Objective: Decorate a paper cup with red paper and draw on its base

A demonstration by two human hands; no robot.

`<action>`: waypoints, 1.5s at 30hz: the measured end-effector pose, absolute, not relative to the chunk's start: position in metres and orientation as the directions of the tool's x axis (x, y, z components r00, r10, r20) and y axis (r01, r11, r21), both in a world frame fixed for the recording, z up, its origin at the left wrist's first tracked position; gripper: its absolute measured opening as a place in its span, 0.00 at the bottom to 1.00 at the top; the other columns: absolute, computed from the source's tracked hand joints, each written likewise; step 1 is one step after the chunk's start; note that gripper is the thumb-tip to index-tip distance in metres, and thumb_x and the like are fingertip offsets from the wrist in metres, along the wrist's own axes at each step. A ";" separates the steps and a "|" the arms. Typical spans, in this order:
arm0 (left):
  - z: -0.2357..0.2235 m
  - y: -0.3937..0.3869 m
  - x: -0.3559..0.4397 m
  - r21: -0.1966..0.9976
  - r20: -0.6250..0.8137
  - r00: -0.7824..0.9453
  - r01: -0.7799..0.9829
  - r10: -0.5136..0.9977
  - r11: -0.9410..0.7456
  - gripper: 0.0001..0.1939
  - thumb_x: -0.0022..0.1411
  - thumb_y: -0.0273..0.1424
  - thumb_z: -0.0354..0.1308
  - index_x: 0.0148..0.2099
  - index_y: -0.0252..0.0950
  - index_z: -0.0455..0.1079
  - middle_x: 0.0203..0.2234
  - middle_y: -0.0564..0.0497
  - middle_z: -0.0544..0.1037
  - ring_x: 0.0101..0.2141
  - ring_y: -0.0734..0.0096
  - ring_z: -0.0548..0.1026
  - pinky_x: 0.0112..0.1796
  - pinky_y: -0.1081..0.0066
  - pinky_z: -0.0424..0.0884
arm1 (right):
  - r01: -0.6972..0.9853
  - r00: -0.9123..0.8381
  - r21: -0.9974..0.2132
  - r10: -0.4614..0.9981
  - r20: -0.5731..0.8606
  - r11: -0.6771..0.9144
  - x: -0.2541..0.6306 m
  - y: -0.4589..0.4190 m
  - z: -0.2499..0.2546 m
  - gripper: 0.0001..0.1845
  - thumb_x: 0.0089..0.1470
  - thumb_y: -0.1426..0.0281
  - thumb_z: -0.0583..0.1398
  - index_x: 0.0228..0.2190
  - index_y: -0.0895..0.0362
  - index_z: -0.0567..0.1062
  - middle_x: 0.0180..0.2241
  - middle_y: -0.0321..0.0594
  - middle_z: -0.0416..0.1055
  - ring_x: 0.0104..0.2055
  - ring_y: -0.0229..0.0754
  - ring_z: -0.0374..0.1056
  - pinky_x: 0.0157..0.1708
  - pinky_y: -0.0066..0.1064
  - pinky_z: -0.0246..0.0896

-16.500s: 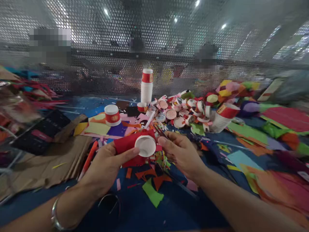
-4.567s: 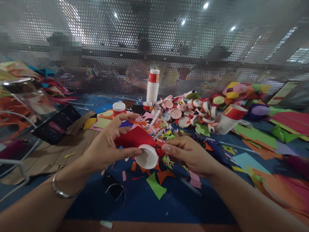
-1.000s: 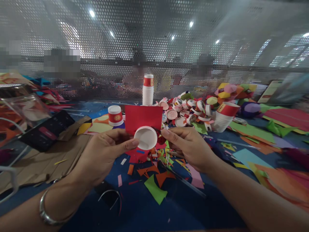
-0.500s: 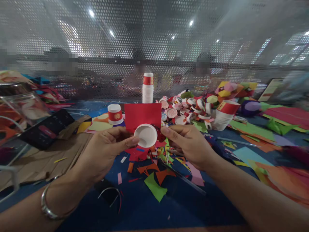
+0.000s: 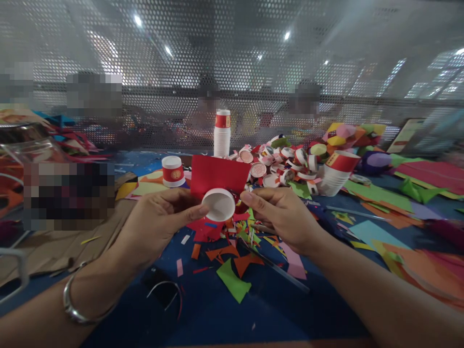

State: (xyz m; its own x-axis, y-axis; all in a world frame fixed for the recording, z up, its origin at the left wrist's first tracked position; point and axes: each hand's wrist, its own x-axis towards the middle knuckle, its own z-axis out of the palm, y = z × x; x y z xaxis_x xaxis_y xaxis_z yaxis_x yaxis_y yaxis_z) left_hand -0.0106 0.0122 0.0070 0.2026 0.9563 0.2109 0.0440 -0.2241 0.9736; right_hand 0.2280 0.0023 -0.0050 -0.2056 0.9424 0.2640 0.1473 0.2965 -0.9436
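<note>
My left hand (image 5: 163, 212) is closed on a white paper cup (image 5: 218, 205), thumb at its rim and fingers behind. The cup's open mouth faces me. Behind and above it stands a sheet of red paper (image 5: 219, 173), held against the cup. My right hand (image 5: 275, 212) is pinched at the right side, thumb and finger on the red paper by the cup; its fingertips are partly hidden. Below both hands lie colourful paper scraps (image 5: 237, 241) and a green paper piece (image 5: 235, 281) on the blue table (image 5: 224, 324).
A tall cup stack (image 5: 222, 135) stands behind, a red-and-white cup (image 5: 173, 171) to its left. A pile of cut cup bottoms (image 5: 270, 169) and a leaning cup stack (image 5: 339, 173) are at right. Cardboard (image 5: 94, 237) lies left, coloured paper sheets (image 5: 416, 261) right.
The red paper has tilted and shifted to the right, its right side lower than before. Both hands stay in nearly the same place, still holding the cup and paper.
</note>
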 end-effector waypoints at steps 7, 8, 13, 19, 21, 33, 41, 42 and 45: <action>0.006 0.012 -0.012 0.971 0.214 0.238 0.051 0.947 -0.232 0.08 0.53 0.33 0.74 0.38 0.40 0.83 0.33 0.52 0.86 0.35 0.72 0.81 0.38 0.75 0.75 | 0.140 -0.235 -0.939 0.931 0.278 0.315 0.228 0.002 -0.004 0.29 0.60 0.47 0.62 0.20 0.55 0.62 0.17 0.25 0.45 0.19 0.30 0.42 0.19 0.29 0.38; 0.007 0.012 -0.012 0.973 0.212 0.235 0.042 0.949 -0.227 0.08 0.53 0.32 0.75 0.37 0.40 0.83 0.33 0.52 0.86 0.35 0.72 0.81 0.38 0.76 0.75 | 0.144 -0.231 -0.937 0.932 0.280 0.317 0.228 0.002 -0.004 0.29 0.60 0.47 0.62 0.20 0.55 0.62 0.17 0.25 0.45 0.19 0.30 0.43 0.19 0.29 0.39; 0.007 0.014 -0.011 0.972 0.211 0.233 0.057 0.949 -0.230 0.08 0.53 0.32 0.75 0.36 0.38 0.83 0.31 0.52 0.85 0.33 0.73 0.80 0.37 0.75 0.74 | 0.177 -0.220 -0.931 0.935 0.279 0.320 0.229 0.003 -0.005 0.28 0.59 0.47 0.62 0.21 0.56 0.66 0.20 0.28 0.49 0.22 0.31 0.49 0.21 0.28 0.44; 0.009 0.013 -0.012 0.955 0.231 0.264 0.125 0.936 -0.271 0.09 0.54 0.34 0.74 0.38 0.38 0.83 0.33 0.50 0.85 0.35 0.69 0.79 0.39 0.71 0.74 | 0.176 -0.251 -0.921 0.921 0.299 0.347 0.231 0.002 -0.005 0.25 0.59 0.51 0.64 0.22 0.57 0.72 0.18 0.27 0.48 0.19 0.30 0.45 0.19 0.28 0.40; 0.011 0.013 -0.011 0.953 0.244 0.262 0.114 0.934 -0.281 0.07 0.56 0.33 0.73 0.37 0.38 0.83 0.33 0.50 0.85 0.35 0.70 0.79 0.39 0.72 0.74 | 0.175 -0.251 -0.922 0.921 0.298 0.346 0.231 0.002 -0.005 0.26 0.59 0.51 0.64 0.21 0.56 0.70 0.18 0.26 0.47 0.19 0.30 0.44 0.19 0.28 0.39; 0.010 0.010 -0.012 0.999 -0.028 0.446 -0.014 0.894 0.038 0.14 0.56 0.34 0.73 0.45 0.39 0.81 0.39 0.47 0.85 0.38 0.66 0.81 0.41 0.70 0.77 | 0.190 -0.241 -0.937 0.939 0.245 0.293 0.229 0.000 -0.001 0.25 0.59 0.48 0.63 0.23 0.56 0.74 0.18 0.27 0.49 0.20 0.31 0.48 0.21 0.27 0.46; 0.006 0.018 -0.012 0.997 -0.004 0.363 0.079 0.932 -0.026 0.11 0.50 0.31 0.75 0.35 0.36 0.78 0.30 0.50 0.84 0.31 0.70 0.81 0.34 0.74 0.77 | 0.168 -0.204 -0.947 0.950 0.237 0.272 0.231 0.000 -0.002 0.25 0.57 0.47 0.64 0.26 0.56 0.78 0.17 0.26 0.48 0.19 0.31 0.46 0.19 0.28 0.44; 0.005 0.019 -0.012 0.995 0.025 0.349 0.086 0.937 -0.058 0.12 0.50 0.32 0.76 0.36 0.36 0.78 0.31 0.50 0.84 0.32 0.69 0.81 0.34 0.73 0.78 | 0.163 -0.195 -0.950 0.952 0.235 0.267 0.231 0.001 -0.002 0.25 0.57 0.47 0.64 0.27 0.56 0.78 0.17 0.26 0.49 0.19 0.31 0.46 0.19 0.27 0.45; 0.005 0.020 -0.011 0.981 0.116 0.326 0.111 0.938 -0.159 0.16 0.51 0.34 0.75 0.41 0.36 0.77 0.36 0.48 0.85 0.37 0.64 0.82 0.38 0.69 0.79 | 0.148 -0.184 -0.954 0.955 0.232 0.260 0.229 0.000 -0.001 0.23 0.57 0.48 0.65 0.28 0.57 0.77 0.19 0.27 0.53 0.20 0.30 0.49 0.21 0.27 0.50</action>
State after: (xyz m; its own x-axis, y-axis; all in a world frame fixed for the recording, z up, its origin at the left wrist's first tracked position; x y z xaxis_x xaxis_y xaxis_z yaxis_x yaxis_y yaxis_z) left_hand -0.0113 0.0198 0.0046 0.3259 0.9383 0.1156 0.1111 -0.1594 0.9809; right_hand 0.2293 0.0002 -0.0012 -0.1837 0.9552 0.2320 0.1479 0.2602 -0.9542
